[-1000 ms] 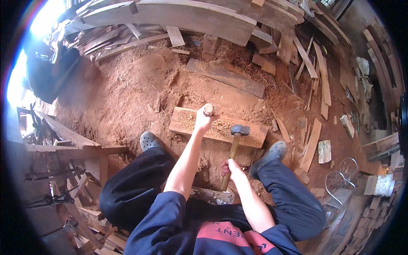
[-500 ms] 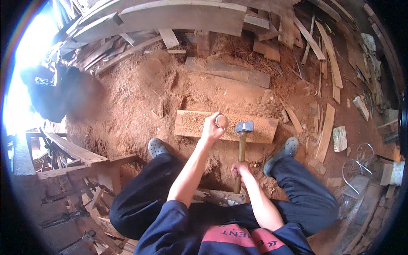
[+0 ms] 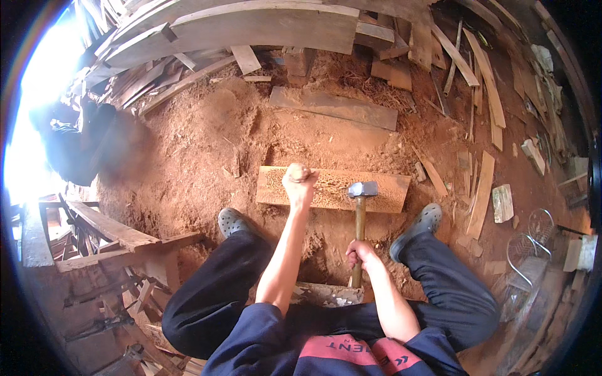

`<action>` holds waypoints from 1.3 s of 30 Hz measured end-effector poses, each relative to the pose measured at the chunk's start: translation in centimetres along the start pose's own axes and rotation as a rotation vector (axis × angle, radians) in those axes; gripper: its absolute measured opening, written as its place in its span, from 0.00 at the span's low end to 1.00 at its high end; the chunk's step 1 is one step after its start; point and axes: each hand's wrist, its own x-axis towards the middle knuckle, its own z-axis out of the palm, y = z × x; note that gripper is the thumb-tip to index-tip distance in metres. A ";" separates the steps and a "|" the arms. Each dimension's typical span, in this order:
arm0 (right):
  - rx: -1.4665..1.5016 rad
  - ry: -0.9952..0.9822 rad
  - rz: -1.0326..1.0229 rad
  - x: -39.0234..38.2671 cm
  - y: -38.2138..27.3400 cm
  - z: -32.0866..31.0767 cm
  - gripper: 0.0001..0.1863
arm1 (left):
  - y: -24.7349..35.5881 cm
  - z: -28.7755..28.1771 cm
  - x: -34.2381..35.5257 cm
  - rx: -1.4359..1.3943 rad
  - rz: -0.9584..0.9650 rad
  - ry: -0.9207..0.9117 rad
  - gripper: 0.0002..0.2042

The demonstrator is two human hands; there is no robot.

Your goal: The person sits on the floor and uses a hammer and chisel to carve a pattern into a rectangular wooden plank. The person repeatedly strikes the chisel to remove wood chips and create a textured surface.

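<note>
My left hand (image 3: 297,188) is wrapped round an upright tool, seen end-on with a round wooden top (image 3: 300,172), over a pale wooden block (image 3: 392,194) that is pitted with many small cuts. The tool's lower end is hidden under my fist. My right hand (image 3: 362,252) grips the wooden handle (image 3: 359,219) of a hammer, whose steel head (image 3: 363,189) sits over the block to the right of my left fist.
Planks (image 3: 263,28) are piled along the back. Loose offcuts (image 3: 481,194) lie on the dirt floor (image 3: 207,144) at the right, near a wire rack (image 3: 530,263). A wooden frame (image 3: 125,238) is at the left. A blurred dark figure (image 3: 88,144), apparently a person, is at the upper left.
Compared with half a second ago, my left hand and its tool have shifted slightly left along the block. The hammer stays held low in my right hand and has barely moved.
</note>
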 end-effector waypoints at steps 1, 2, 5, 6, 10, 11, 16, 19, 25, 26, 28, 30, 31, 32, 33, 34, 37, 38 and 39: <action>0.017 -0.002 0.029 -0.1 0.0 -0.4 0.08 | 0.2 -0.2 -0.7 0.170 0.071 -0.046 0.08; 0.026 -0.003 0.013 -0.2 0.0 -0.4 0.08 | 0.7 0.2 -1.6 0.353 0.296 -0.222 0.09; 0.006 0.046 0.028 -1.1 -0.5 0.2 0.09 | 9.3 4.8 -3.9 0.751 0.867 -0.688 0.16; -0.025 0.075 0.043 -1.1 -0.5 0.3 0.10 | 12.1 5.9 -4.2 0.688 0.886 -0.699 0.19; -0.005 0.068 0.007 -1.0 -0.1 0.2 0.09 | 15.7 8.0 -3.3 0.269 0.392 -0.447 0.14; -0.008 0.071 -0.009 -1.1 -0.1 0.4 0.09 | 15.7 7.3 -2.9 0.219 0.264 -0.454 0.12; 0.144 -0.014 -0.009 -1.6 -0.2 0.8 0.09 | 9.0 2.3 -1.3 0.200 0.119 -0.310 0.22; 0.320 -0.063 0.032 -1.1 -0.1 -0.3 0.10 | 3.6 -1.2 -1.5 0.294 0.015 -0.354 0.17; 0.223 -0.038 -0.090 -3.4 -1.2 -0.7 0.10 | 2.0 -2.2 -2.6 0.296 -0.041 -0.372 0.14; 0.153 -0.003 -0.130 -3.8 -1.6 -0.5 0.10 | 2.4 -2.1 -2.4 0.262 -0.023 -0.385 0.15; 0.032 0.048 -0.210 -5.0 -2.1 -0.1 0.10 | 3.0 -2.3 -1.8 0.195 0.013 -0.412 0.15; 0.026 0.073 -0.263 -6.9 -2.5 0.9 0.11 | 3.3 -3.0 -1.3 0.217 0.034 -0.423 0.17; -0.020 0.086 -0.298 -7.9 -3.1 1.4 0.12 | 3.5 -3.0 -1.1 0.212 0.031 -0.419 0.17; -0.059 0.102 -0.333 -9.0 -3.7 1.9 0.12 | 3.8 -3.0 -1.1 0.208 0.027 -0.422 0.18; -0.098 0.116 -0.367 -10.1 -4.3 2.5 0.12 | 3.9 -3.0 -1.0 0.253 0.091 -0.395 0.18; -0.151 0.144 -0.399 -11.2 -4.5 3.1 0.12 | 4.0 -3.2 -1.3 0.261 0.097 -0.389 0.18; -0.362 0.219 -0.478 -13.9 -5.6 4.4 0.10 | 4.0 -3.1 -1.3 0.260 0.098 -0.381 0.18; -0.479 0.278 -0.557 -13.9 -5.5 4.4 0.11 | 3.8 -3.0 -1.2 0.243 0.072 -0.380 0.19; -0.598 0.336 -0.635 -13.9 -5.3 4.5 0.11 | 3.7 -3.0 -1.2 0.227 0.045 -0.378 0.19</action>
